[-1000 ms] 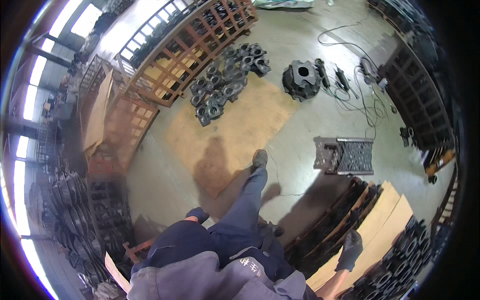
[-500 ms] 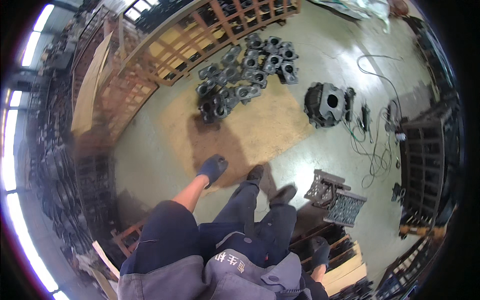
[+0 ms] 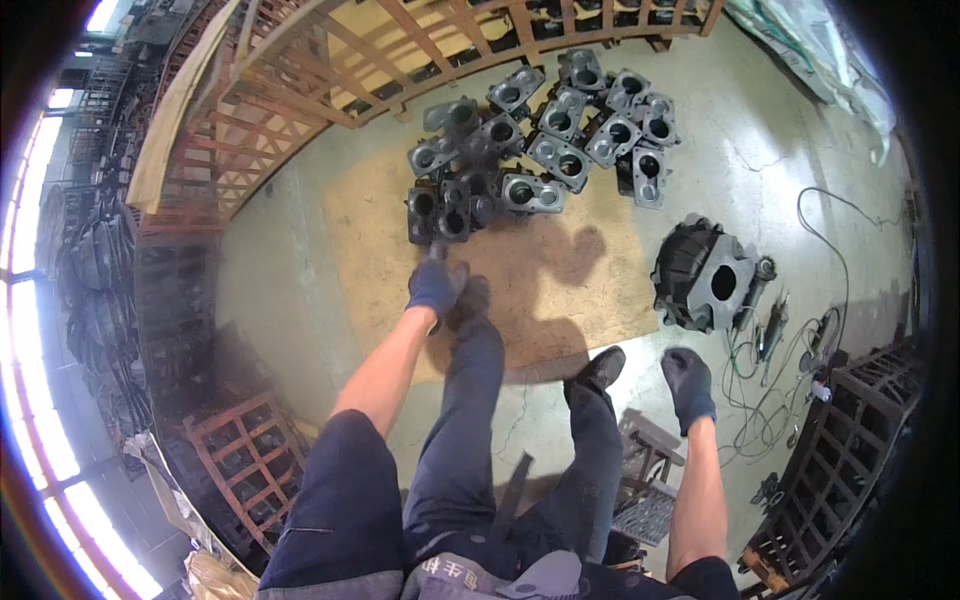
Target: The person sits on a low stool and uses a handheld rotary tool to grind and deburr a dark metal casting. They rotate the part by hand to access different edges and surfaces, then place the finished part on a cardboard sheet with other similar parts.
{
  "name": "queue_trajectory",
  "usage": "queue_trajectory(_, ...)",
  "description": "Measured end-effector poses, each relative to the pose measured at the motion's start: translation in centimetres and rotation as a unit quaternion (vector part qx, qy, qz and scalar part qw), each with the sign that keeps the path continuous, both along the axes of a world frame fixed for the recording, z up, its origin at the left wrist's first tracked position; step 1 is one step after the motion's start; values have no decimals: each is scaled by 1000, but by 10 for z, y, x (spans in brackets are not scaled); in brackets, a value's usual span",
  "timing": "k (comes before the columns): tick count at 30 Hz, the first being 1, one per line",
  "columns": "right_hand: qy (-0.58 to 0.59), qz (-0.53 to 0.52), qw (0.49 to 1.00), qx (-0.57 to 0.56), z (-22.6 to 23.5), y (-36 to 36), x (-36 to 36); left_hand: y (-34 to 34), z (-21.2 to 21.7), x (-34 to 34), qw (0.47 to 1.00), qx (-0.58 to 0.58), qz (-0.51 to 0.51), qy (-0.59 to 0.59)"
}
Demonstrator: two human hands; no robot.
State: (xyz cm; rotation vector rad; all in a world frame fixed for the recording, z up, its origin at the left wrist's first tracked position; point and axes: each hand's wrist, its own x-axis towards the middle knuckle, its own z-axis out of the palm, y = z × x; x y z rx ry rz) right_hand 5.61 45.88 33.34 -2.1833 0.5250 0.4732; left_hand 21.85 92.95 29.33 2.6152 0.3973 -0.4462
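My left hand (image 3: pixel 436 286), in a dark blue glove, reaches just short of the nearest grey metal castings (image 3: pixel 453 215). Its fingers point at them, the thumb apart, and nothing shows in its grasp. Several such castings, each with round bores, lie grouped on a tan sheet (image 3: pixel 600 275) and the floor beyond it. My right hand (image 3: pixel 688 388), gloved alike, hangs over the floor to the right with its fingers curled in and no object visible in them. Closest to it is a big dark round housing (image 3: pixel 703 277) with a hole in its flat face.
A brown slatted metal crate (image 3: pixel 400 60) runs along the back, and another rack (image 3: pixel 845 460) stands at the right. Cables (image 3: pixel 765 420) and tools (image 3: pixel 774 328) litter the floor there. A perforated metal step (image 3: pixel 648 510) sits beside my right leg. A lattice crate (image 3: pixel 250 455) stands at lower left.
I have stepped forward onto the sheet, so the castings are closer. My left hand has extended toward them; my right hand has swung forward from beside the lower-right crate.
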Motion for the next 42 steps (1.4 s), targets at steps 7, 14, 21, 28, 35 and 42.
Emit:
queue_trajectory(7,12,-38,999,30,-203,107,152,-2,-202,115,978,-116,110,-132)
queue_trajectory(14,42,-148,986,70,-331,195,278,7,-330,177,987,131,86,-13)
queue_trajectory(21,95,-245,924,278,-417,217,328,-38,-336,192,985,170,31,-16)
queue_trajectory(28,91,-233,930,271,-417,218,284,-45,-306,195,974,219,-58,18)
queue_trajectory(35,79,-255,949,164,-397,120,211,-48,-329,190,974,221,-55,-4)
queue_trajectory(42,105,-325,924,173,-413,-23,97,-44,-341,171,974,217,-51,-28)
